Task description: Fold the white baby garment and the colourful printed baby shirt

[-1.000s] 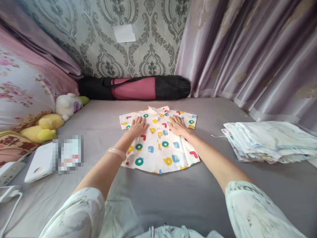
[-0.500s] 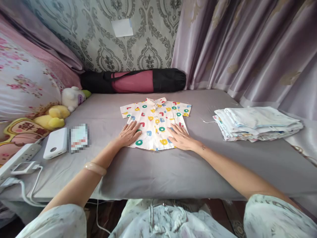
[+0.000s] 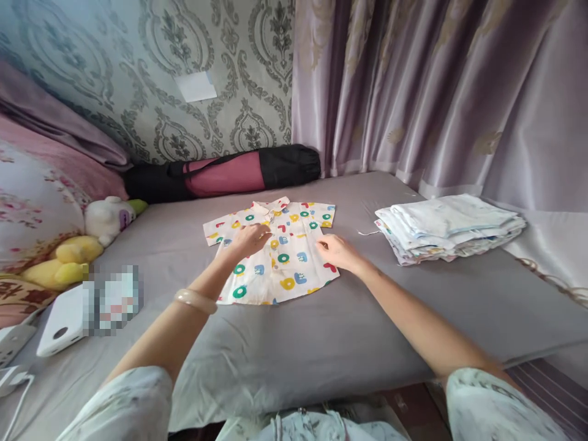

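A small short-sleeved collared shirt, white with colourful letter-like prints, lies spread flat with its collar away from me. My left hand is over the left half of its front, fingers curled together. Whether those fingers pinch any cloth is hidden. At the shirt's right side edge, below the sleeve, is my right hand, its thumb and fingers closed together. I cannot make out whether cloth is between them.
On the grey sheet, a stack of folded clothes sits to the right. A black and pink rolled bag lies along the wall. Plush toys, a white power bank and a power strip are at left.
Both hands have left their flat, spread position on the lower shirt and their fingers have closed. My left hand moved up and inward over the front. The view has turned right.
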A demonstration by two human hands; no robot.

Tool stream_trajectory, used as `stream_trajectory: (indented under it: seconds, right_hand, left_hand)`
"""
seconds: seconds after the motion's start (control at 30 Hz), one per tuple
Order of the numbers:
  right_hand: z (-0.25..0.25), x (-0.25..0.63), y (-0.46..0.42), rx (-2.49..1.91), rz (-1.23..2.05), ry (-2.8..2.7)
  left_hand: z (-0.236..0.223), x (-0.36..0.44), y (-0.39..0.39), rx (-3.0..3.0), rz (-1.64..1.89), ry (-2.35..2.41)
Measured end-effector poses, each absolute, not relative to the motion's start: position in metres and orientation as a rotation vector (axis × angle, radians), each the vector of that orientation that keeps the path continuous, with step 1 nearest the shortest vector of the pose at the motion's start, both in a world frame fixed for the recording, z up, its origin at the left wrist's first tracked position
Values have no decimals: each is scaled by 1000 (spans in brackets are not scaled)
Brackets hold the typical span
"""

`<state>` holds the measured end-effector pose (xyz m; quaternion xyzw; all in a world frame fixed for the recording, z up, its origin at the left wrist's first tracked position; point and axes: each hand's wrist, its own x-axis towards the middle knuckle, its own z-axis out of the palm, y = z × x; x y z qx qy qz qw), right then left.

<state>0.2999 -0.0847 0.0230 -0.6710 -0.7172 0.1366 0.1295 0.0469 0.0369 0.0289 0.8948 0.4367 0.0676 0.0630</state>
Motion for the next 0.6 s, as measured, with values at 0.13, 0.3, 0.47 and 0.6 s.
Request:
stream_trajectory:
  seconds: [0.13, 0.3, 0.47, 0.6]
  right_hand:
    - [2, 310, -66, -2165, 170, -1823]
    - [-12, 309, -69, -2274, 149, -1757]
    - [-9, 304, -76, -2295, 103, -1740]
    - [-12, 302, -79, -2284, 66, -1760]
  left_hand:
    - [32, 127, 55, 2693, 250, 1173]
    - [21, 206, 69, 2622, 240, 1128]
    - [4, 259, 82, 2620, 190, 1175]
    - [-3, 288, 88, 2636, 145, 1284]
